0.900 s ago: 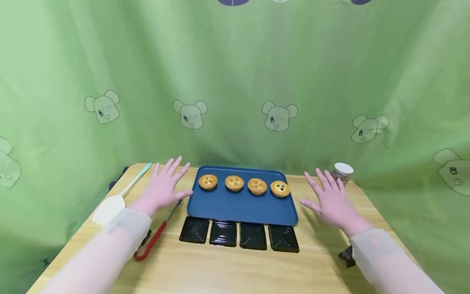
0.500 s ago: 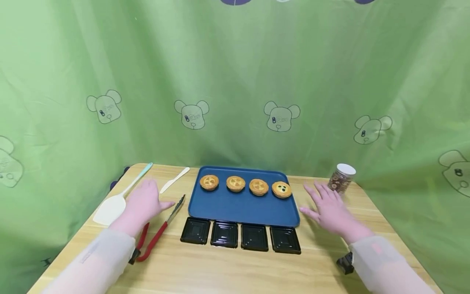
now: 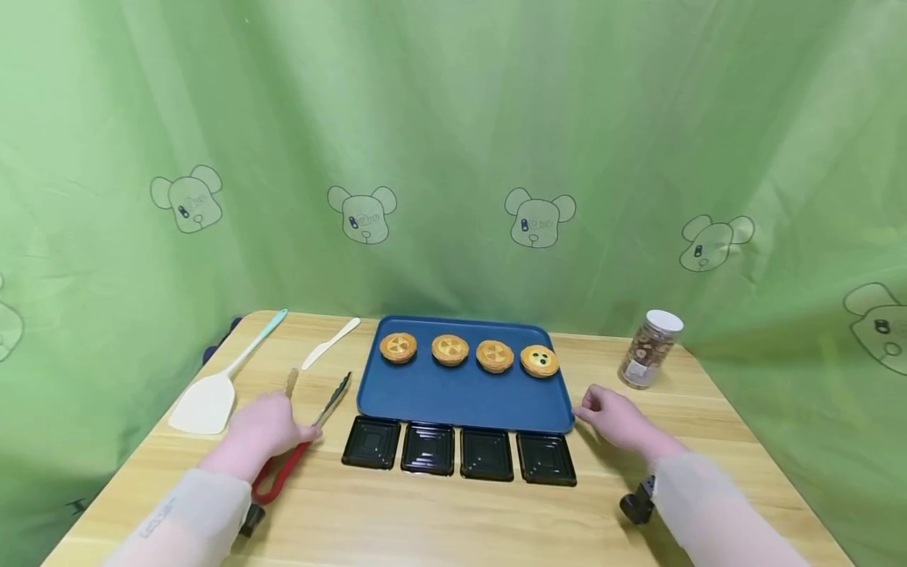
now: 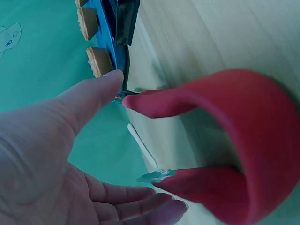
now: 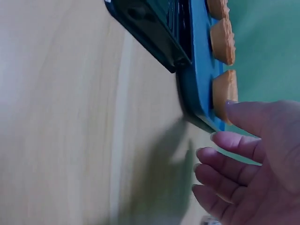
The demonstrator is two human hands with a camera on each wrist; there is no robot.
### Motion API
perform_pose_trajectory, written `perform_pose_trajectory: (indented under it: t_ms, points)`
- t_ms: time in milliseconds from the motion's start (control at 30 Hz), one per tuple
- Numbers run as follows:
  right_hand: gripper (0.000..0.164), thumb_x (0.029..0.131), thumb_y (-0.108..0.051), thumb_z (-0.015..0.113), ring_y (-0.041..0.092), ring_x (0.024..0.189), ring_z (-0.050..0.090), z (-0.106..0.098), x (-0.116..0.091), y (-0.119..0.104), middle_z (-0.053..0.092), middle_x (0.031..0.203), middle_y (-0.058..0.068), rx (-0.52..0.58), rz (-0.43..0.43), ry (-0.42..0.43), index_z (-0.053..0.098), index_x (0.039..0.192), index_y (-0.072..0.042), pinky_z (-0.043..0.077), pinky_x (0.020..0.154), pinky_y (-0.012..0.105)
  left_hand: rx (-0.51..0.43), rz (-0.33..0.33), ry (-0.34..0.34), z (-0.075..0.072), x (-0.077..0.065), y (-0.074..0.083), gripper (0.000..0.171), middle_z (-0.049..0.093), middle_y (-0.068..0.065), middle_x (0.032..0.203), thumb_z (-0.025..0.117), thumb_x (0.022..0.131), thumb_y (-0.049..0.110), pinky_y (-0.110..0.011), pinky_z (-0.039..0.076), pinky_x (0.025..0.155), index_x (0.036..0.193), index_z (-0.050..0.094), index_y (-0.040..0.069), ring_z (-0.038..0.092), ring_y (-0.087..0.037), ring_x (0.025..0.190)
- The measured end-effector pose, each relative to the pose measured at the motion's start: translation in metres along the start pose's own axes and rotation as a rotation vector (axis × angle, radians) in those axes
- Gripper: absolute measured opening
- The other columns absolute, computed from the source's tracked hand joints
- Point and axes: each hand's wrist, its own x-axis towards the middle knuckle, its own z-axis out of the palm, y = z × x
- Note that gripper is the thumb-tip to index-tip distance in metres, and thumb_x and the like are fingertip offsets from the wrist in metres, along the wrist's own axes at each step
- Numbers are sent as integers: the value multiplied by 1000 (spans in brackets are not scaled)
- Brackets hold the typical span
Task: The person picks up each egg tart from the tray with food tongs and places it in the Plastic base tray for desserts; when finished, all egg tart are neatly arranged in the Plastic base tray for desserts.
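Note:
Over the red-handled tongs (image 3: 286, 472) on the left of the table, my left hand (image 3: 262, 429) reaches down. In the left wrist view, its straight thumb (image 4: 101, 91) and loosely bent fingers lie spread across the two arms of the splayed tongs. My right hand (image 3: 616, 417) is beside the near right corner of the blue tray (image 3: 460, 402), thumb and fingertips right at its edge. Thumb and bent fingers stay apart with nothing between them in the right wrist view. A row of several small tarts (image 3: 449, 350) sits along the tray's far side.
Several square black plastic dishes (image 3: 428, 449) line the tray's near edge. A white spatula (image 3: 205, 403) and a cream spreading knife (image 3: 330, 344) lie at left. At right stands a white-lidded jar (image 3: 648, 350). A green curtain (image 3: 453, 118) hangs behind the table.
From raised and spread, my left hand has come down over the tongs, uncovering the knife. My right hand has lowered toward the tray's near right corner with its fingers drawn in.

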Motion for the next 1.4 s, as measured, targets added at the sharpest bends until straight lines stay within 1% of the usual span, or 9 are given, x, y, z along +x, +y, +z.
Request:
perform_pose_trajectory:
  t_ms: [67,200,500,733,833,1000,1167,1267,1400]
  points:
    - [23,96,-20,66,18,62,49,5,3,1,50,69,3,34,58,-21,52,83,-6,41,58,35,-3,1,-2,0,-1,0,75,63,-17,89,80,71,57,-46,50,64,100,63,-9,60,-30,74]
    - [26,96,-21,65,18,61,48,14,11,4,49,67,3,52,90,-24,51,80,-6,40,57,34,-2,-1,4,5,1,-1,70,61,-16,86,82,70,54,-47,49,65,96,61,-7,59,-30,75]
    - [27,96,-12,63,19,63,47,20,23,5,46,67,3,25,91,-40,49,73,-7,37,59,33,-18,-21,-6,11,5,-2,69,57,-15,84,82,70,52,-46,49,64,95,58,-8,57,-29,74]
    - [27,95,-6,60,20,63,47,22,27,3,44,66,3,57,85,-67,47,72,-6,37,59,33,-30,-35,-49,12,6,-4,48,56,-8,77,79,72,46,-42,46,59,81,58,4,54,-26,67]
    - [27,96,-6,59,20,63,47,23,27,3,45,66,4,59,82,-68,46,72,-6,37,59,33,-30,-26,-46,12,7,-4,39,55,-6,74,76,73,41,-40,44,57,76,57,7,53,-25,64]
    - [26,96,-6,59,21,63,47,23,26,3,45,67,4,60,91,-69,46,73,-6,37,59,33,-40,-11,-33,12,7,-3,34,54,-5,71,73,73,38,-38,42,54,73,56,9,51,-25,62]
    - [25,97,-7,58,21,64,47,22,26,2,45,68,4,56,97,-73,47,74,-6,36,59,34,-85,3,15,9,9,-3,36,54,-7,72,75,73,36,-39,43,53,79,56,5,51,-25,62]
    - [24,97,-7,57,21,65,48,22,27,1,45,68,4,44,108,-78,47,75,-6,36,60,33,-142,13,51,5,14,-2,45,54,-9,76,76,75,35,-41,45,56,90,52,0,52,-27,64]
    - [24,97,-7,57,22,66,48,25,27,2,45,69,5,34,123,-81,47,76,-7,36,61,33,-237,34,58,-2,24,1,57,55,-12,81,75,80,38,-42,46,59,105,45,-3,53,-28,68]
